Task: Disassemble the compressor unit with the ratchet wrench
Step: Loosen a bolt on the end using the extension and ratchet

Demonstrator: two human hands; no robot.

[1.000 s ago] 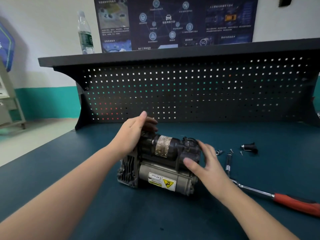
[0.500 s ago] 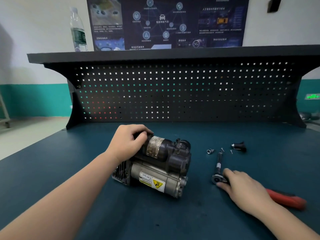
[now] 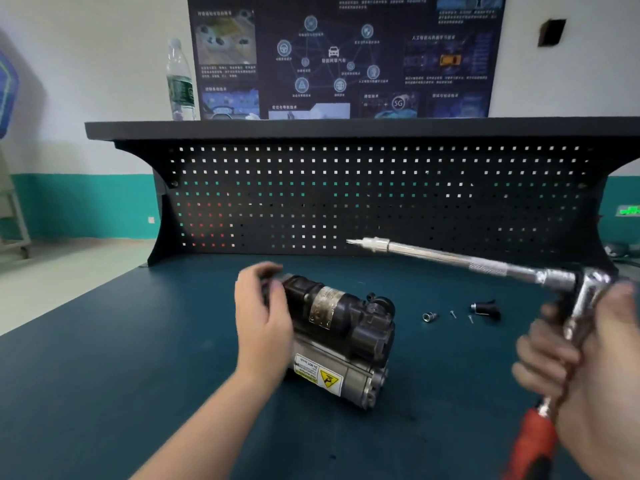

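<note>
Dark blue-green matting covers the workbench [image 3: 104, 375], and the compressor unit [image 3: 341, 336] lies on it near the middle. The unit is black on top, with a silver tube part below that carries a yellow warning sticker.

The left hand [image 3: 265, 318] is at the left end of the compressor unit. Its fingers curl over the black end cap. The hand is blurry, so it looks like a grip, but it may only be resting there.

The right hand [image 3: 585, 362] is up in the air at the right side. It holds the ratchet wrench [image 3: 571, 306], with its fingers wrapped round the metal part of the handle. The red grip of the wrench pokes out below the hand. A long silver bar on the wrench head points left, high above the bench, and its tip hangs above and behind the compressor unit.

On the bench, right of the unit, lie a small silver socket [image 3: 429, 317], two tiny screws [image 3: 453, 314] and a small black part [image 3: 486, 308].

A black pegboard [image 3: 381, 202] stands at the back. A water bottle [image 3: 180, 81] stands on its top shelf, in front of a dark poster [image 3: 346, 53].
</note>
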